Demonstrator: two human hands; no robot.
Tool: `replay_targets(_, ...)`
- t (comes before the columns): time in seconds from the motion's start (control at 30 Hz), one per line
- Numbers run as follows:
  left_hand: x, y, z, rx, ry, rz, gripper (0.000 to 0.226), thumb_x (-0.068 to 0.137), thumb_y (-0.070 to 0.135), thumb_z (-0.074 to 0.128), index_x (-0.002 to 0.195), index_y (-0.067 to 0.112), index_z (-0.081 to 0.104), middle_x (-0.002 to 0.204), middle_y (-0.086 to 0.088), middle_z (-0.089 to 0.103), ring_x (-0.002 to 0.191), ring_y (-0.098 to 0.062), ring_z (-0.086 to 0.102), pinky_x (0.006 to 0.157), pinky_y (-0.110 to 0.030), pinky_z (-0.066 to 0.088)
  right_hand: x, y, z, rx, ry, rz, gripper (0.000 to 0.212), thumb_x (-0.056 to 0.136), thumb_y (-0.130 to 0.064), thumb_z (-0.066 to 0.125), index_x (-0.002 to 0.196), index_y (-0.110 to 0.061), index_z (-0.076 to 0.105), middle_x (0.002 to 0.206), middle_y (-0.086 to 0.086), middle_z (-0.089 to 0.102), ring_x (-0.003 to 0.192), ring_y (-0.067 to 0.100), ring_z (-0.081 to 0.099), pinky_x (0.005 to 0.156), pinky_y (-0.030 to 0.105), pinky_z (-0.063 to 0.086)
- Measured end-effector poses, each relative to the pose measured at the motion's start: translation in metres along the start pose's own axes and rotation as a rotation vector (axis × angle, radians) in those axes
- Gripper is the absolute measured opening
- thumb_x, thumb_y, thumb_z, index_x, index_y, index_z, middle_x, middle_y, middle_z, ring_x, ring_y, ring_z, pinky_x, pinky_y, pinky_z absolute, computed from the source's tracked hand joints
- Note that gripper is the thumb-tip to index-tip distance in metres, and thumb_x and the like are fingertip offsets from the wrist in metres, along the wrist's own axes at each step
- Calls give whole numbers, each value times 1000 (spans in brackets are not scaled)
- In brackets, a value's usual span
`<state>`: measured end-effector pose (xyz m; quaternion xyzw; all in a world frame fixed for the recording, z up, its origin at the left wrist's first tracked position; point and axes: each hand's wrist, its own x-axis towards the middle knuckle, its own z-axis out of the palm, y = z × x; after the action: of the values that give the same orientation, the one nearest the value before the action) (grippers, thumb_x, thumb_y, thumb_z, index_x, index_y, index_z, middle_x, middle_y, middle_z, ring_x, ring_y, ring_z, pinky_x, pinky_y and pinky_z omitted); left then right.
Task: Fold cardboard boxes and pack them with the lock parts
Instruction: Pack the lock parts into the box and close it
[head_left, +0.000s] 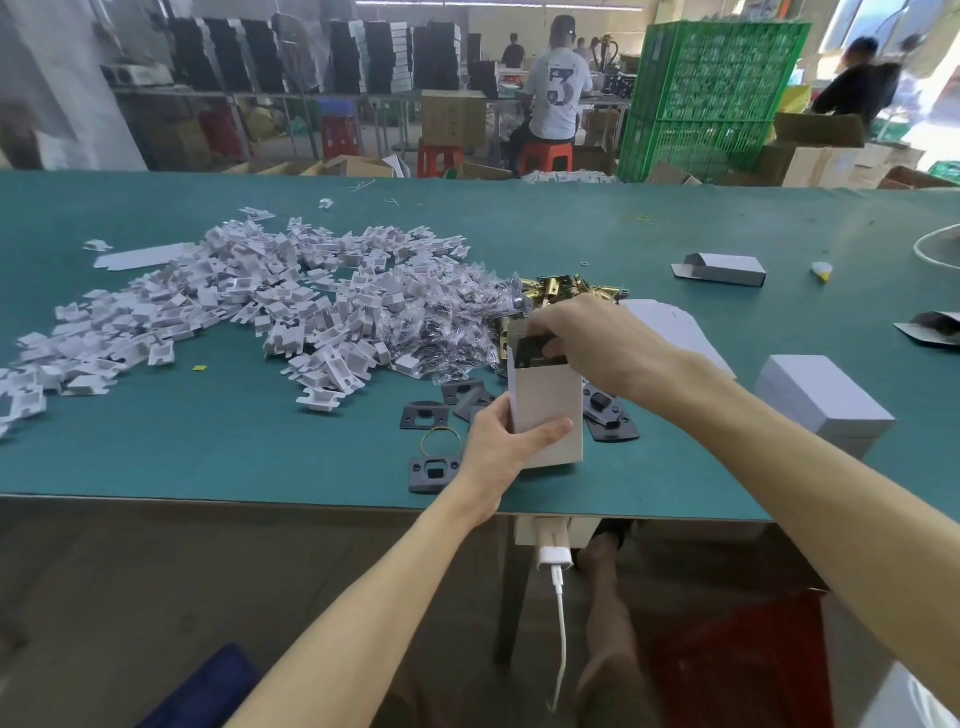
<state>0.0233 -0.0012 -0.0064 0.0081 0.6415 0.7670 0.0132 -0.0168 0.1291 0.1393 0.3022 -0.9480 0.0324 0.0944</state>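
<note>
The green desk (208, 457) fills most of the view. The biggest thing on it is a sprawling heap of white card inserts (234, 306), which runs into a patch of small clear bags (447, 322) with brass latch parts (561, 291) just beyond. A stack of closed white boxes (821, 400) sits off to the right.

The one that matters is the open white box (550, 410), standing upright near the front edge of the desk with its top flap up. I can't tell if its bottom actually rests on the surface.

It's thin card, so I'd guess it weighs next to nothing and dents if you squeeze the middle of a panel. Best to hold it low, by the folded corners. I'd also keep something under the base, since metal parts dropping in could pop the bottom flap.

The left hand (504, 441) does pretty much that. It's wrapped round the lower part of the box, thumb across the front face and fingers behind.

The right hand (597, 343) is over the open top, fingers curled in a pinch on a dark plate (535, 351) that's partly inside the mouth of the box. That plate looks stiff and flat, probably heavier than the box itself.

A few loose dark plates (431, 470) lie flat around the base of the box.
</note>
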Motion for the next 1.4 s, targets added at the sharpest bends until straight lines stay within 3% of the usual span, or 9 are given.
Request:
replay_targets(0.33, 1, -1, -1, 2, -4, 0, 45, 79, 21, 91, 118, 19, 68, 107, 2, 79, 97, -12, 74, 77, -23, 59, 0, 5, 12, 18, -87, 27, 45, 84, 16, 41, 106, -14, 66, 96, 6, 65, 93, 34, 54, 77, 35, 27)
replay_targets(0.5, 0, -1, -2, 10, -16, 6, 43, 79, 20, 91, 116, 20, 69, 107, 2, 79, 98, -13, 75, 78, -23, 59, -1, 1, 9, 94, -194, 38, 47, 85, 15, 38, 110, -12, 67, 107, 8, 67, 98, 33, 60, 87, 47, 51)
replay_targets(0.67, 0, 0, -1, 40, -2, 4, 44, 79, 22, 91, 116, 21, 68, 108, 2, 79, 100, -14, 74, 81, -26, 60, 1, 1, -3, 141, -238, 80, 46, 90, 12, 39, 111, -15, 70, 110, 9, 68, 100, 30, 61, 82, 38, 52)
replay_targets(1.0, 1, -1, -2, 40, 1, 17, 42, 80, 18, 90, 117, 15, 69, 110, -1, 78, 103, -17, 74, 83, -27, 61, 46, -63, -7, 39, 214, -10, 21, 96, 0, 48, 102, -11, 65, 97, 7, 68, 87, 29, 62, 76, 36, 46)
replay_targets(1.1, 0, -1, -2, 106, 17, 35, 39, 82, 18, 88, 115, 9, 69, 108, 1, 78, 100, -9, 72, 80, -22, 57, 69, -90, 13, 46, 82, -43, 15, 91, 6, 49, 85, -6, 54, 90, 10, 60, 82, 32, 62, 71, 43, 56)
replay_targets(1.2, 0, -4, -3, 163, 8, 60, 32, 80, 14, 79, 111, 18, 71, 94, 8, 72, 90, -4, 65, 79, -35, 60, 91, -103, 43, 4, -53, -15, 22, 85, 14, 49, 78, -6, 46, 82, 7, 50, 79, 31, 56, 66, 41, 49)
replay_targets(1.23, -1, -6, -3, 159, 5, 69, 42, 81, 11, 74, 121, 20, 69, 90, 14, 71, 85, 2, 64, 73, -26, 58, 97, -103, 54, -5, -88, 2, 24, 84, 15, 49, 74, -7, 43, 79, 6, 46, 79, 32, 54, 64, 39, 45)
replay_targets(1.3, -1, -9, -5, 169, 30, 53, 49, 92, 1, 63, 140, 4, 53, 92, 11, 66, 81, 7, 61, 66, -13, 52, 105, -101, 73, 4, -143, 42, 20, 86, 13, 49, 82, -6, 51, 84, 6, 47, 88, 34, 56, 66, 39, 43)
replay_targets(1.4, 0, -11, -5, 146, 31, -4, 35, 107, 9, 51, 141, 2, 51, 117, -13, 68, 109, -25, 65, 85, -28, 58, 112, -94, 97, 14, -165, 81, 26, 92, 6, 51, 116, -2, 58, 117, 16, 53, 115, 38, 51, 77, 45, 44)
